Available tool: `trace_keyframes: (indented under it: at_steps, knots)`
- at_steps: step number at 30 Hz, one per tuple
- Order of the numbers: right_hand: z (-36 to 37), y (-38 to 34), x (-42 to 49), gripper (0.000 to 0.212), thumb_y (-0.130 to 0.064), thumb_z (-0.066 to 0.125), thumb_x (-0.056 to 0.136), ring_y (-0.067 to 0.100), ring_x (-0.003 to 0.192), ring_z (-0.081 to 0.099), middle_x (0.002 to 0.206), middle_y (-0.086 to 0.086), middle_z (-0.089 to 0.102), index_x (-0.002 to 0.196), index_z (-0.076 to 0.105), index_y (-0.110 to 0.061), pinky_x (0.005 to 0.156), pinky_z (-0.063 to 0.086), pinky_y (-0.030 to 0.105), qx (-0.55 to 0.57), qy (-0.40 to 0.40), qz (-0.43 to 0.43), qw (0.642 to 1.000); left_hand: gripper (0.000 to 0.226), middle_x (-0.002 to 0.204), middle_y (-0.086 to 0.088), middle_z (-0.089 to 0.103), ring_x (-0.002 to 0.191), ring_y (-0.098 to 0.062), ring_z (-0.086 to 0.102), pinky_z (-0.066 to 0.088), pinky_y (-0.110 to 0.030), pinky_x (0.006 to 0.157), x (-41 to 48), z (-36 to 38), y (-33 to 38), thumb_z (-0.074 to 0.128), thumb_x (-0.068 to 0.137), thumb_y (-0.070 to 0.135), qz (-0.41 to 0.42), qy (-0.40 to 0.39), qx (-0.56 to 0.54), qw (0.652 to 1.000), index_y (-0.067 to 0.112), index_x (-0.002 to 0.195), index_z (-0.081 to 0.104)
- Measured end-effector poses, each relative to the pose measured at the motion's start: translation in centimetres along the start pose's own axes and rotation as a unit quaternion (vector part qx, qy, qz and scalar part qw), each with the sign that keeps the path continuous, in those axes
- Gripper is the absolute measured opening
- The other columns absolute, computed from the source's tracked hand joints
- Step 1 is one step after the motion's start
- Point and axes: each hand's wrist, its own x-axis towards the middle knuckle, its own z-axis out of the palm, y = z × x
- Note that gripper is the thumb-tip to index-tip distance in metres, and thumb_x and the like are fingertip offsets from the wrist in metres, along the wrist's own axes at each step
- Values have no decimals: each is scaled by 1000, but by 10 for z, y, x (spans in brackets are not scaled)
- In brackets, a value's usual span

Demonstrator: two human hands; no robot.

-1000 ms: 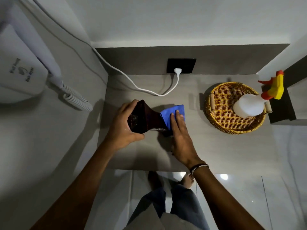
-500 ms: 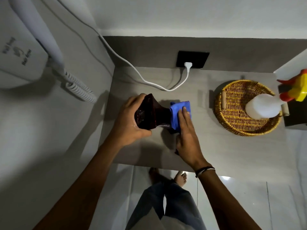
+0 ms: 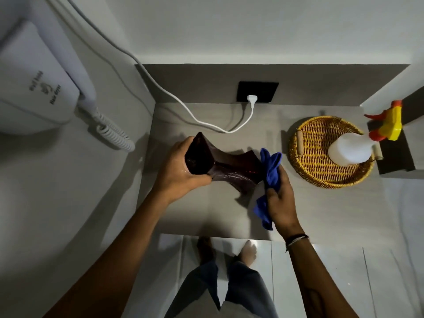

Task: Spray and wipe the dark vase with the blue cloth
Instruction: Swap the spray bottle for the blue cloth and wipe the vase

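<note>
The dark vase lies tilted on its side over the grey counter, its mouth toward the left. My left hand grips it around the mouth end. My right hand holds the bunched blue cloth against the vase's base end on the right; part of the cloth hangs below my palm. The white spray bottle with its yellow and red trigger head lies in the wicker basket at the right.
A white cable runs from the black wall socket across the back of the counter. A wall-mounted hair dryer with a coiled cord hangs at the left. A dark box sits beside the basket. My feet show below the counter's front edge.
The cloth has slid from the vase's middle to its base end at the right, and more of the vase's body is now uncovered. My left hand keeps its grip.
</note>
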Motion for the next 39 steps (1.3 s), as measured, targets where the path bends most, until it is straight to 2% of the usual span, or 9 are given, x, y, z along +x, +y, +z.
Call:
trace_keyframes:
  at_steps: [4,9,12,14,18,24,29,34,39]
  knots:
    - [1,-11,5,65,20,37,94,40,116,71,126,10,74,138,60,-22,87,67,44,239,-8,146,960,90,146,11,59,132,-6,56,51,-44,112,-2,2,13,80,63,64,-46,5,21,999,61,143,42]
    - [1,-22,23,60,19,35,95,34,106,71,122,12,72,133,62,-18,89,64,50,258,-22,175,950,97,176,3,14,160,-26,24,34,-51,119,-1,-6,27,50,76,94,-18,-83,172,981,64,158,7]
    - [-2,-24,35,57,18,36,97,34,101,71,123,17,70,141,58,-10,75,68,43,254,-40,183,949,135,177,11,-7,164,-25,8,28,-55,123,-1,-13,28,74,54,92,-22,-165,199,966,58,160,-4]
    - [-1,-27,41,57,17,37,97,32,99,72,125,19,69,141,59,-10,72,68,40,232,-49,179,955,144,178,3,5,161,-29,19,32,-53,125,-2,-14,28,87,55,78,2,-149,245,958,41,165,3]
    - [4,-28,43,56,18,38,95,31,102,71,130,24,68,139,60,-10,81,66,42,180,-48,151,971,119,162,-21,45,155,-38,37,26,-44,129,-6,-6,23,96,63,51,152,-16,342,927,-1,156,42]
    - [12,-31,31,63,19,40,96,30,126,65,139,16,65,146,54,-16,111,55,52,108,-22,64,992,112,153,-16,52,140,-32,50,41,-41,120,-5,0,22,91,67,46,228,10,342,912,3,157,40]
    - [24,-41,-10,78,23,45,91,18,155,39,166,10,42,162,34,-7,131,32,41,-19,41,-99,994,103,139,-18,58,127,-34,58,51,-42,109,-3,0,17,92,65,42,218,11,314,924,-1,148,49]
    - [61,-41,-61,95,13,44,88,20,167,8,180,3,1,170,6,-18,135,14,36,-145,-136,-272,942,83,126,-14,58,113,-30,58,47,-37,103,-2,8,23,77,70,39,277,30,257,925,-1,138,53]
    - [23,-9,-33,98,20,60,88,30,166,-2,175,4,-11,165,7,-9,133,22,53,-291,-95,-171,936,99,130,-20,62,118,-38,61,50,-40,104,-5,3,23,96,57,31,187,11,285,940,-4,140,55]
